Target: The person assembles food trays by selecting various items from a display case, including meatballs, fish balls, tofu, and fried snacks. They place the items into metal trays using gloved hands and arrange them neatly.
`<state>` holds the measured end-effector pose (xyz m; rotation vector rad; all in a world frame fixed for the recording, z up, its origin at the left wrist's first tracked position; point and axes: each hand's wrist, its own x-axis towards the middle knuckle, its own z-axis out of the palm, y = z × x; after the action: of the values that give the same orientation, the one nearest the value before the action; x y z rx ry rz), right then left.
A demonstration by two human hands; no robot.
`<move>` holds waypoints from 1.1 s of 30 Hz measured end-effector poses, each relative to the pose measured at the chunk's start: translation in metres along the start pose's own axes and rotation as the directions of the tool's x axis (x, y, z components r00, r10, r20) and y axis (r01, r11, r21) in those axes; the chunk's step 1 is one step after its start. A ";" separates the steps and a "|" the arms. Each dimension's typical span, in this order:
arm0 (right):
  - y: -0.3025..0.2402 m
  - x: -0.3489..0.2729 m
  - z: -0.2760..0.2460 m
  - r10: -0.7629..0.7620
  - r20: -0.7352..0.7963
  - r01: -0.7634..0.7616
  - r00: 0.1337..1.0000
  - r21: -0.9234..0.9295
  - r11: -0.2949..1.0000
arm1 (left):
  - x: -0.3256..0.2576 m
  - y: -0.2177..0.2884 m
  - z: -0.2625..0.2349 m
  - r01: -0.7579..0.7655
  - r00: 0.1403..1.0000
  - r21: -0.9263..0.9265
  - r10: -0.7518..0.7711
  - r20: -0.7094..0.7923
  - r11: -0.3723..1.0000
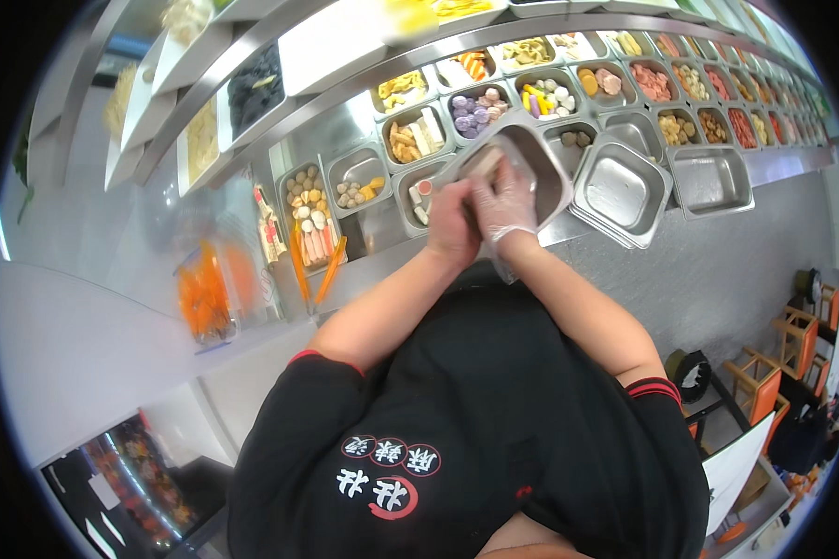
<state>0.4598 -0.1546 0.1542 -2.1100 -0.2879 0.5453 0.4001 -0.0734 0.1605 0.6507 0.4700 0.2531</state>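
Note:
Both my hands meet in front of me over a tilted metal pan [552,168]. My right hand [507,200], in a clear plastic glove, is closed around a pale, blurred piece [488,162] whose kind I cannot make out. Pressed beside it, my left hand [453,224] has its fingers curled in, and what they hold is hidden. Some clear plastic [504,271] hangs below the hands. Behind the tilted pan, a pan with white and pinkish pieces [420,190] is partly covered.
Empty metal pans [622,191] are stacked to the right, beside another empty pan [713,182]. Food-filled pans [654,82] line the far side. Orange tongs [330,270] lean on a pan of balls and sticks [313,222]. More orange tongs [205,293] stand in a clear container at left.

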 end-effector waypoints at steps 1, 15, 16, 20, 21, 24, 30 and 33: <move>-0.011 -0.005 0.015 -0.008 0.091 0.014 0.996 -0.066 0.998 | -0.008 0.011 -0.024 0.026 0.999 -0.064 -0.028 -0.031 0.998; -0.141 -0.055 0.145 -0.259 0.646 0.562 0.718 -0.318 0.764 | -0.091 0.132 -0.244 -0.081 0.991 -0.460 0.022 -0.132 0.884; -0.145 -0.053 0.143 -0.252 0.659 0.556 0.709 -0.303 0.774 | -0.094 0.134 -0.249 -0.083 0.993 -0.479 0.035 -0.109 0.874; -0.161 -0.042 0.153 -0.293 0.632 0.565 0.717 -0.281 0.776 | -0.101 0.139 -0.258 -0.107 0.985 -0.516 0.021 -0.170 0.850; -0.164 -0.039 0.158 -0.287 0.639 0.578 0.713 -0.305 0.757 | -0.102 0.139 -0.258 -0.124 0.982 -0.516 0.032 -0.185 0.847; -0.170 -0.038 0.178 -0.152 0.677 0.589 0.720 -0.481 0.649 | -0.104 0.138 -0.256 -0.156 0.984 -0.522 0.087 -0.155 0.839; -0.173 -0.033 0.214 -0.148 0.752 0.709 0.642 -0.509 0.488 | -0.123 0.131 -0.236 -0.285 0.943 -0.543 0.130 -0.305 0.790; -0.170 -0.027 0.213 -0.204 0.835 0.807 0.511 -0.385 0.449 | -0.132 0.127 -0.225 -0.343 0.911 -0.530 0.138 -0.388 0.776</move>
<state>0.3328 0.0843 0.1983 -2.2272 -1.9409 0.8869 0.1643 0.0929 0.1289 0.0420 0.5908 0.7375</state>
